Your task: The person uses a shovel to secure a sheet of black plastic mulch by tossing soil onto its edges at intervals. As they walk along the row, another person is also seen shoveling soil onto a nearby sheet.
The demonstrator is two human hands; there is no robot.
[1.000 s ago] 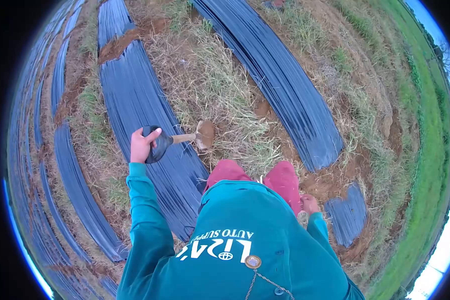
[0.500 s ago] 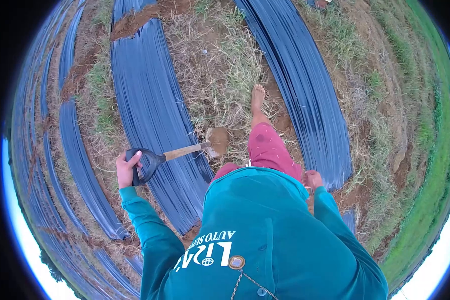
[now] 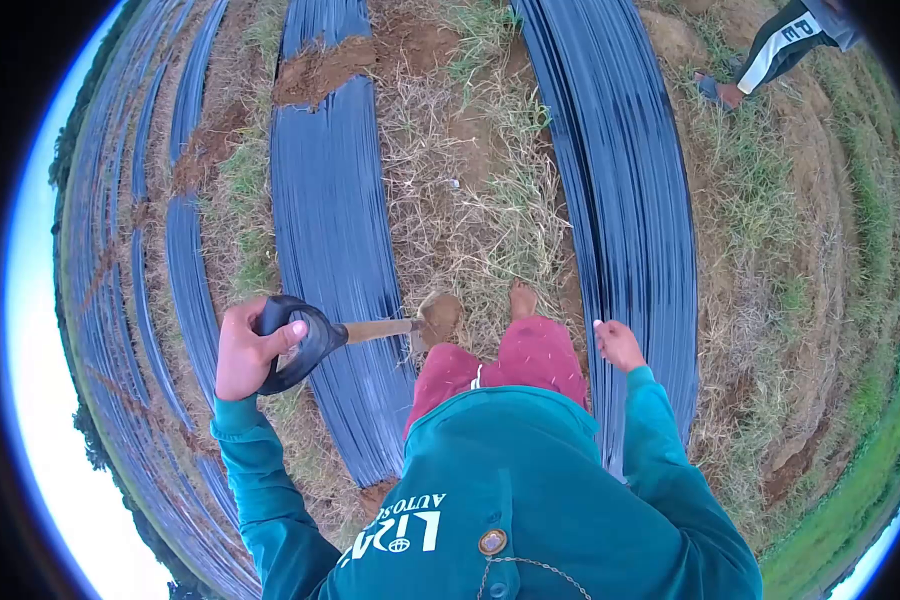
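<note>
My left hand is closed round the black D-shaped handle of a shovel. The tool's wooden shaft points right across a strip of dark plastic mulch, and its soil-coated blade is over the dry grass by my knee. On the other side, my right hand hangs in front of the right-hand mulch strip, fingers curled in, with nothing visible in them. One bare foot shows beyond my red shorts; the other is hidden.
A left mulch strip has a heap of soil across it. Dry grass lies between the strips. At the upper right, another person's leg stands on the ground. More plastic-covered rows run along the far left.
I have moved forward along the grass lane with the shovel in my left hand. My right hand has swung forward, and the other person's leg has come into view.
</note>
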